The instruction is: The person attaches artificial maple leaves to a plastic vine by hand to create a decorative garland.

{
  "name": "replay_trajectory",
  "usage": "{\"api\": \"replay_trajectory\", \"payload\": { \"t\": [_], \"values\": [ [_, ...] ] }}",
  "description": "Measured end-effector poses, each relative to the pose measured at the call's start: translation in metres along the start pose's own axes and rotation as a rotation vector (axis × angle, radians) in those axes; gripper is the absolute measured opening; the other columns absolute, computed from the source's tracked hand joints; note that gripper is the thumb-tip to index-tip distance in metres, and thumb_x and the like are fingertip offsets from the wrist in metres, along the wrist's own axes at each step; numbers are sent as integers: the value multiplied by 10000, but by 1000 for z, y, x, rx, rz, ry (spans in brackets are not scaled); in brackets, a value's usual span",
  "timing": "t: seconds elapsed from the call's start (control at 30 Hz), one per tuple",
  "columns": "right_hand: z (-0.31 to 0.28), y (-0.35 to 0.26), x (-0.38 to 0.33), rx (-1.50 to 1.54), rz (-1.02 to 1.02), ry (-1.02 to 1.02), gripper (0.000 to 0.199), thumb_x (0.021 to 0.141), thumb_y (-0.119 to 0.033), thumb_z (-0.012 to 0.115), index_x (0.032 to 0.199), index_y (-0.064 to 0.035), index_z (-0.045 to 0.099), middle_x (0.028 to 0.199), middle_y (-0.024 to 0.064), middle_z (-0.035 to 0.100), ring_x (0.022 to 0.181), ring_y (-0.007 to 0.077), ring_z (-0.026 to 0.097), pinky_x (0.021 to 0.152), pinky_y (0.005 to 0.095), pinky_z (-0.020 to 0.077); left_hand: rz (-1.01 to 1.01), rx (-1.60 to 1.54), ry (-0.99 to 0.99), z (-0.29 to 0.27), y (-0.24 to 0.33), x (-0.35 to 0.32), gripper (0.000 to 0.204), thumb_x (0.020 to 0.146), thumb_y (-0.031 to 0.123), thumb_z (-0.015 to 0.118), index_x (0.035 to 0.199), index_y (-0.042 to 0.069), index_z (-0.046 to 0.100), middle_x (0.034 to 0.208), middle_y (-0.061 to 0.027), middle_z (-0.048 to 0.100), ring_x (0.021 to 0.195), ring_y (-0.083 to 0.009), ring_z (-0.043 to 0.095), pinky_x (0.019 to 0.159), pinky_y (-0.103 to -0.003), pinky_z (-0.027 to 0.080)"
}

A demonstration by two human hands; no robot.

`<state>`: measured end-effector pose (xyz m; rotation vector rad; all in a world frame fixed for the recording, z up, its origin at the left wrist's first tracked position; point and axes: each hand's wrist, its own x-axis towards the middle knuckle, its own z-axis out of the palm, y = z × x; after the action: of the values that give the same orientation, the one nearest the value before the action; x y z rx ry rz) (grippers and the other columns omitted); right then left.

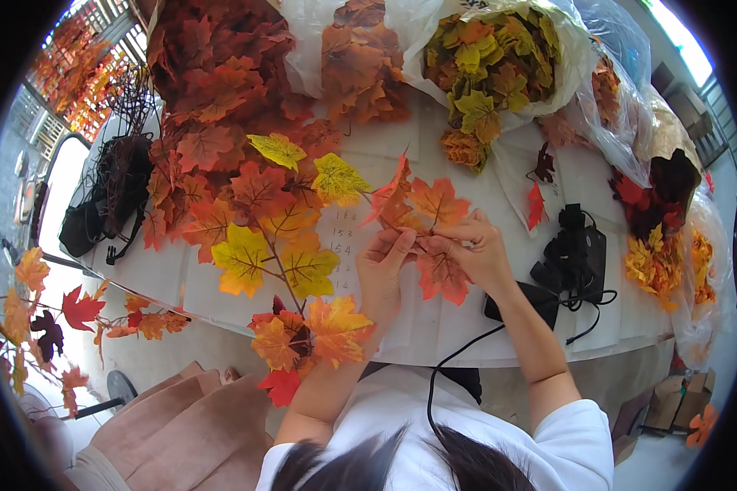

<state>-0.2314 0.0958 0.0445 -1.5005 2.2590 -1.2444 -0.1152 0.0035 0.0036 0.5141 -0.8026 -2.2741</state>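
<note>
Above the white-covered table, both my hands meet with fingertips pinched together. My left hand (pixel 387 252) holds a thin stem that carries red-orange artificial maple leaves (pixel 436 200). My right hand (pixel 477 248) pinches the same stem from the other side, close to my left fingertips. Another red leaf (pixel 442 277) hangs just below the fingers. Where the stem pieces join is hidden by my fingers. Beside my left forearm, an artificial leaf branch (pixel 277 258) with yellow and orange leaves reaches down to an orange cluster (pixel 336 330) that overlaps the arm.
A large heap of red leaves (pixel 221 90) covers the far left. Plastic bags of yellow-green leaves (pixel 495 69) and orange leaves (pixel 364 69) stand at the back. Black electronics with a cable (pixel 569 262) lie at right. Dark wire stems (pixel 127 155) sit at left.
</note>
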Motion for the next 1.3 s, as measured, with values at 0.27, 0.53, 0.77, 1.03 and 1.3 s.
{"api": "replay_trajectory", "payload": {
  "t": [0.27, 0.53, 0.77, 1.03, 1.3],
  "values": [
    [13, -1, -7, 885, 498, -75, 146, 697, -51, 658, 814, 27, 622, 732, 63, 612, 677, 103, 585, 610, 208, 475, 138, 181, 18, 2, 0, -5, 83, 741, 39, 615, 798, -1, 571, 755, -72, 605, 634, -114, 563, 589, -213, 443],
    [18, 2, -10, 916, 515, -73, 140, 695, -28, 652, 819, 29, 617, 768, 75, 616, 686, 110, 584, 635, 226, 487, 166, 183, 39, 2, -2, -3, 84, 741, 36, 615, 795, -8, 568, 756, -74, 602, 636, -113, 565, 560, -214, 454],
    [17, 1, -11, 899, 479, -41, 140, 692, -27, 654, 820, 20, 622, 767, 74, 618, 687, 104, 576, 638, 221, 477, 164, 205, 25, 1, -3, -2, 75, 743, 31, 612, 789, -8, 567, 779, -80, 602, 659, -120, 572, 583, -223, 469],
    [13, -9, -10, 488, 330, 54, 109, 674, -96, 681, 768, -45, 664, 657, -15, 589, 538, 22, 417, 472, 176, 307, 165, 309, -5, -1, -1, -2, 124, 756, 37, 598, 852, -32, 563, 824, -97, 596, 723, -121, 565, 656, -231, 472],
    [15, 3, -13, 498, 315, 56, 100, 645, -128, 698, 725, -74, 672, 583, -41, 564, 502, 24, 350, 460, 193, 244, 137, 241, -30, -3, -4, -3, 108, 746, 26, 606, 830, -27, 562, 814, -79, 588, 714, -106, 559, 641, -216, 469]
  ]
}}
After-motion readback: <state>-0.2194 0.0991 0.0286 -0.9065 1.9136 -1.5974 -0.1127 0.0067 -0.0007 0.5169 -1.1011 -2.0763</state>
